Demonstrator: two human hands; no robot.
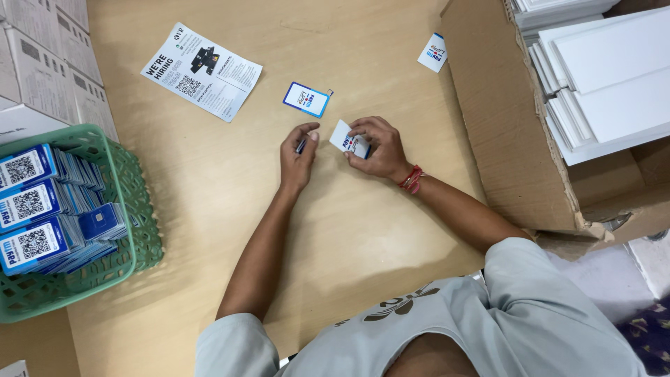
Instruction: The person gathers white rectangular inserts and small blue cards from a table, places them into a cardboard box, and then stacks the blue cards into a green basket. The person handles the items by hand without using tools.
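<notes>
My left hand (299,159) rests on the wooden table (209,195) and pinches a small dark object (301,145) between thumb and fingers. My right hand (377,148), with a red thread band at the wrist, holds a small white and blue card (347,138) by its edge, tilted up from the table. The two hands are a few centimetres apart. A blue-bordered white card (306,99) lies flat just beyond them. A third such card (433,53) lies farther off by the cardboard box.
A green plastic basket (132,230) at the left holds several stacks of blue cards. A printed paper leaflet (202,71) lies at the far left. A large open cardboard box (502,119) of white boxes stands at the right. White cartons (42,63) line the left edge.
</notes>
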